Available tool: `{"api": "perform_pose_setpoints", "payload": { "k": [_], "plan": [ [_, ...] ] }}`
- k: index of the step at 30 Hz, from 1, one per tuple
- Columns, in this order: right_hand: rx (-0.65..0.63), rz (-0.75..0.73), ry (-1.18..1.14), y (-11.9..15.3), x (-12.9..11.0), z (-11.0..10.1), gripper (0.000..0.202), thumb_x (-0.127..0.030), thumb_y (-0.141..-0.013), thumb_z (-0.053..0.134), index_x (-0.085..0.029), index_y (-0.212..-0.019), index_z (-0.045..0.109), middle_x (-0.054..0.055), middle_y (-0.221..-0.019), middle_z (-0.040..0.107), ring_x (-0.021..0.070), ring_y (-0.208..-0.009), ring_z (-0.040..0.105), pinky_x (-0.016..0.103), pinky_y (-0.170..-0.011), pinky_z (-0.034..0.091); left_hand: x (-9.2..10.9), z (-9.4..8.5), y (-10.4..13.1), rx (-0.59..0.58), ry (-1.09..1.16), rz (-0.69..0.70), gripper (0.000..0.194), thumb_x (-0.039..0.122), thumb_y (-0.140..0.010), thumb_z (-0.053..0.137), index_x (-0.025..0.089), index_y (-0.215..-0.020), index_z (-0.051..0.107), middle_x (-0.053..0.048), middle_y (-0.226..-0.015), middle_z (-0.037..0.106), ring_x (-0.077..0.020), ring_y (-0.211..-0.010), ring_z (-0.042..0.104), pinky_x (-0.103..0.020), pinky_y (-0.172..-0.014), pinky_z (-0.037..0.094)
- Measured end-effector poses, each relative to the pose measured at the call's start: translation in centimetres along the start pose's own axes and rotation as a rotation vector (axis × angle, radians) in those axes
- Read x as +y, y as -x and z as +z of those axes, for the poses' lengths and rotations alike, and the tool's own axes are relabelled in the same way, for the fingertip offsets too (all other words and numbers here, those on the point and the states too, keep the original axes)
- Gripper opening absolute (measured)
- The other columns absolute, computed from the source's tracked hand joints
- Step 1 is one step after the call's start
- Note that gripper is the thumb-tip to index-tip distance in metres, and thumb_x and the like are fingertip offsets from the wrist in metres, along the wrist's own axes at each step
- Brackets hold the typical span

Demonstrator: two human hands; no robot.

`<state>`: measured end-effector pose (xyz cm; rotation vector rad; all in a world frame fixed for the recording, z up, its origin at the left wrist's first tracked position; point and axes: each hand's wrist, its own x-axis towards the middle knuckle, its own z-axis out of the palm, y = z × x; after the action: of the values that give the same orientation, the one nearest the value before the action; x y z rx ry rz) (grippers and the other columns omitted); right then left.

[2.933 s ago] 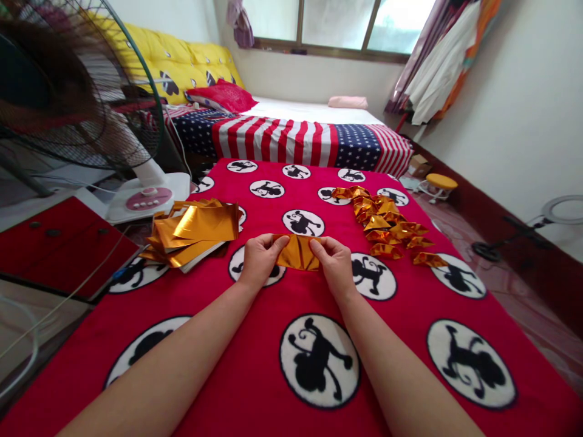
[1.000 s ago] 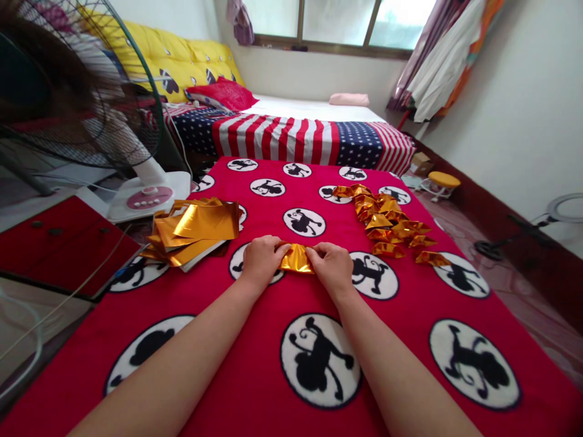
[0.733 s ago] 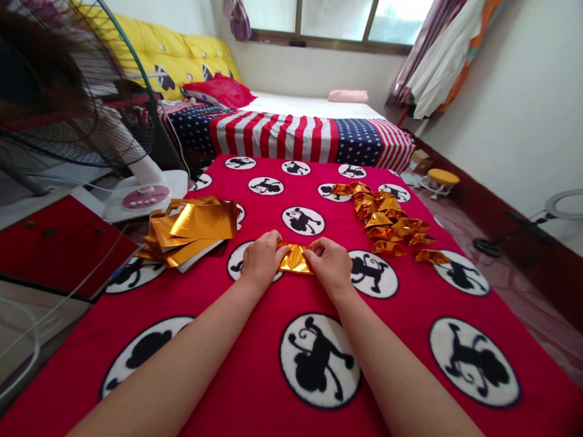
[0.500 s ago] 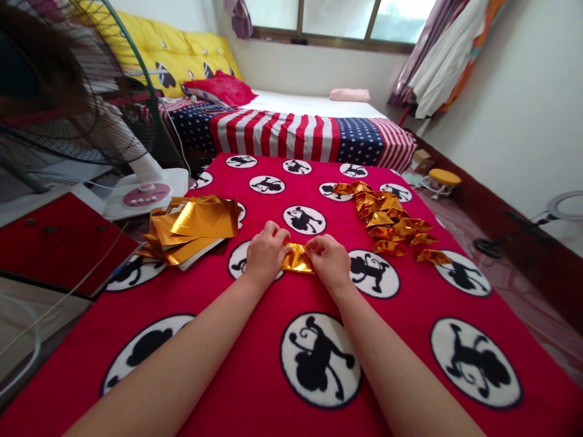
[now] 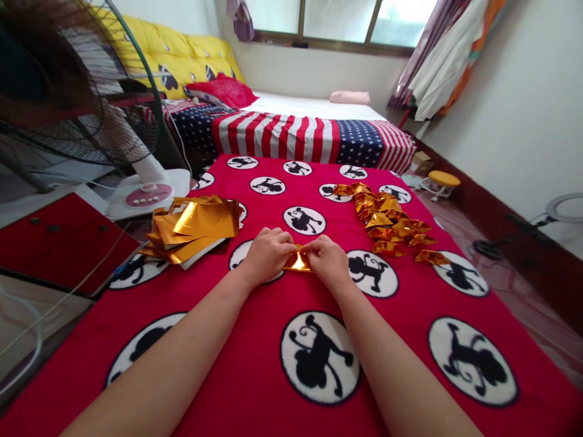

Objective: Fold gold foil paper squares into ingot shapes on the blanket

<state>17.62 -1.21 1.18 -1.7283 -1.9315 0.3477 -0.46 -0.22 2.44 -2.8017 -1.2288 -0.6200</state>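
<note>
A small piece of shiny gold foil paper [image 5: 299,262], partly folded, lies on the red cloth between my two hands. My left hand [image 5: 270,255] pinches its left end, with the fingers curled over it. At the other end my right hand [image 5: 327,261] grips the paper between thumb and bent fingers. Both hands hide the paper's ends. To the left rests a loose stack of flat gold foil sheets [image 5: 207,220]. Off to the right sits a cluster of folded gold paper ingots [image 5: 385,218], several of them in uneven rows.
The red cloth with monkey prints [image 5: 255,376] covers the table. A running fan [image 5: 150,182] stands at the left beside a dark red box [image 5: 59,243]. Beyond the table is a bed [image 5: 291,136]. A yellow stool [image 5: 444,179] and a ring light [image 5: 565,207] are at the right.
My hands have drawn slightly closer together over the gold paper, and my left fingers now curl further across its edge. The stack and the folded ingots stay where they were.
</note>
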Motion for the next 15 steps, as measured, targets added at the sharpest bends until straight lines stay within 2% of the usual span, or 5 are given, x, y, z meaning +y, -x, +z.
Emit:
{"api": "perform_pose_setpoints", "payload": {
  "k": [3, 6, 9, 15],
  "plan": [
    [-0.032, 0.057, 0.011, 0.0, -0.5, -0.2, 0.019, -0.026, -0.080, 0.058, -0.032, -0.082, 0.077, 0.000, -0.086, 0.066, 0.0160, -0.075, 0.061, 0.026, -0.059, 0.035, -0.2, -0.5, 0.2, -0.028, 0.071, -0.031, 0.018, 0.030, -0.089, 0.057, 0.024, -0.094, 0.073, -0.004, -0.097, 0.068, -0.0200, -0.090, 0.055, -0.036, -0.081, 0.034],
    [-0.068, 0.105, 0.011, 0.1, -1.1, -0.5, 0.014, -0.038, -0.076, 0.065, -0.030, -0.082, 0.075, 0.001, -0.089, 0.067, 0.0181, -0.078, 0.062, 0.027, -0.061, 0.036, -0.5, -0.8, 0.4, -0.069, 0.137, -0.048, 0.018, 0.032, -0.086, 0.061, 0.027, -0.097, 0.074, -0.003, -0.100, 0.067, -0.0200, -0.091, 0.055, -0.036, -0.081, 0.036],
    [-0.088, 0.091, 0.037, 0.4, -1.5, -0.6, 0.025, -0.047, -0.072, 0.069, -0.026, -0.086, 0.072, 0.003, -0.091, 0.064, 0.0189, -0.079, 0.062, 0.028, -0.062, 0.037, -1.0, -1.0, 0.6, -0.110, 0.192, -0.057, 0.023, 0.032, -0.083, 0.065, 0.029, -0.104, 0.073, -0.004, -0.105, 0.066, -0.0208, -0.096, 0.054, -0.035, -0.084, 0.038],
    [-0.105, 0.047, 0.094, 1.0, -1.9, -0.4, 0.035, -0.051, -0.070, 0.070, -0.025, -0.092, 0.065, 0.004, -0.095, 0.059, 0.0201, -0.086, 0.059, 0.030, -0.069, 0.038, -2.1, -0.8, 0.7, -0.192, 0.263, -0.039, 0.036, 0.038, -0.079, 0.070, 0.031, -0.114, 0.070, -0.004, -0.113, 0.064, -0.0224, -0.104, 0.054, -0.035, -0.091, 0.041]
  ]
}}
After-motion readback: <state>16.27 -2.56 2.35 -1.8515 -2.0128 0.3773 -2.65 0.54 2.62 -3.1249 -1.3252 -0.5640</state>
